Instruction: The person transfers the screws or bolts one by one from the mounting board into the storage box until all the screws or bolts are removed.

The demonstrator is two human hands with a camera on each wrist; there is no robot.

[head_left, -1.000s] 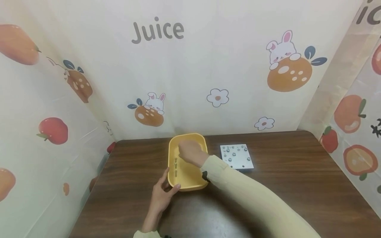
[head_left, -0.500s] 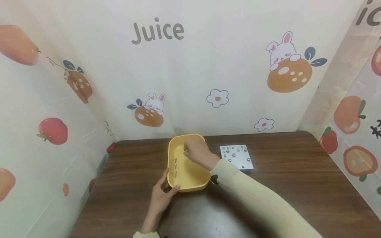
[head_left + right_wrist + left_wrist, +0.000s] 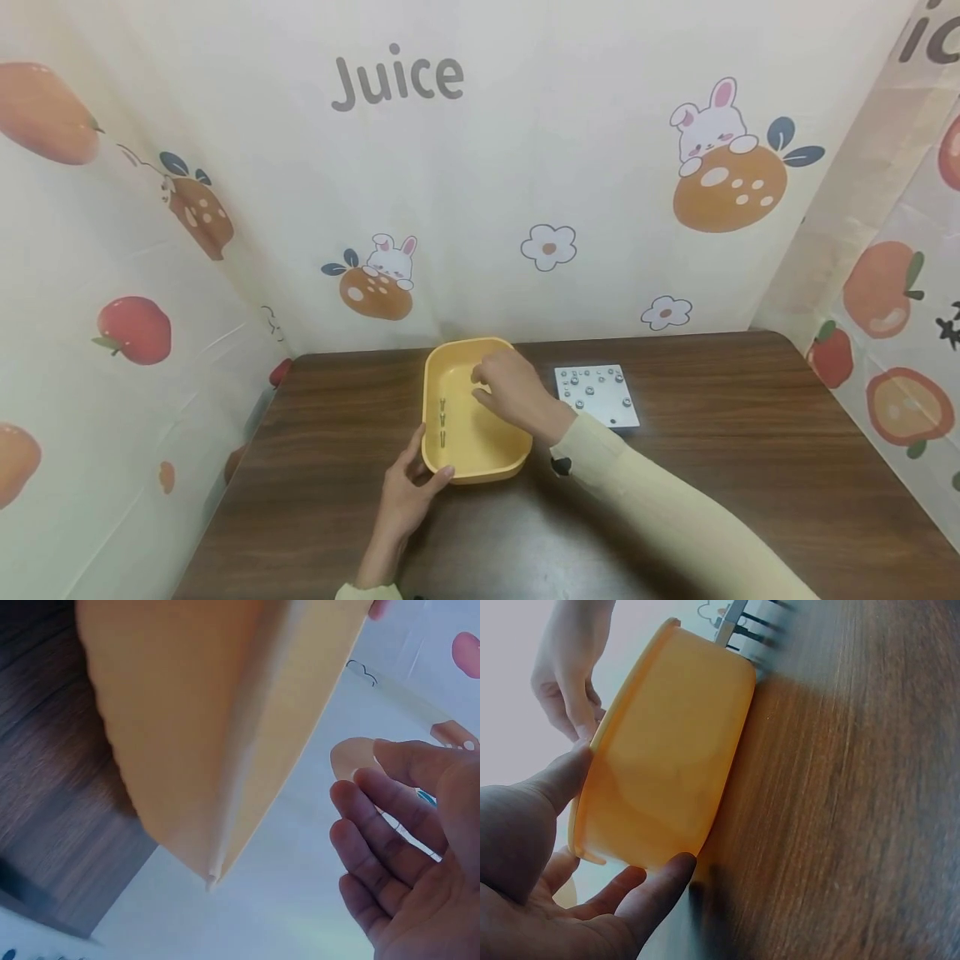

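A yellow tray (image 3: 480, 478) stands at the back middle of the brown table. Inside, near its left wall, three small screws (image 3: 442, 421) lie in a line. My left hand (image 3: 405, 498) holds the tray's near left corner between thumb and fingers; in the left wrist view its fingers press the yellow wall (image 3: 667, 742). Over the tray's right side hovers my right hand (image 3: 517, 392). The right wrist view shows that hand (image 3: 405, 832) with loosely bent fingers, thumb close to the index fingertip, and nothing visible between them.
Right of the tray sits a square metal plate (image 3: 597, 398) bearing several bolts and nuts. Dark legs (image 3: 754, 634) show beneath it in the left wrist view. A fruit-printed curtain (image 3: 480, 183) borders the table (image 3: 720, 433) behind and at both sides.
My right hand has drawn back rightward across the tray, and its fingers look looser than before. My left hand, the tray and the screws stay in place.
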